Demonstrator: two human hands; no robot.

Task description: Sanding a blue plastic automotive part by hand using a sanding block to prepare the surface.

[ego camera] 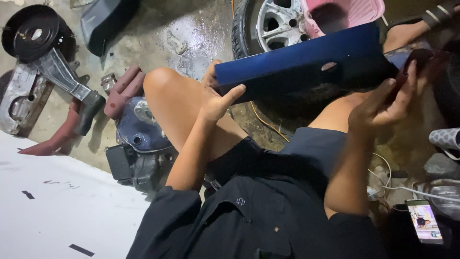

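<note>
A long glossy blue body panel (306,60) with a small oval hole is held across my knees. My left hand (218,98) grips its left end, thumb on the front face and fingers behind. My right hand (388,98) is at the panel's right end, with its fingers curled on a small dark piece (417,60) pressed against the panel there. I am seated in dark shorts and a dark shirt, with my bare left knee (163,81) raised under the panel.
A wheel with a silver rim (273,21) and a pink plastic basket (345,14) stand behind the panel. Metal engine and frame parts (57,81) lie on the wet concrete at left. A white sheet (52,206) covers the lower left. A lit phone (424,221) and cables lie at lower right.
</note>
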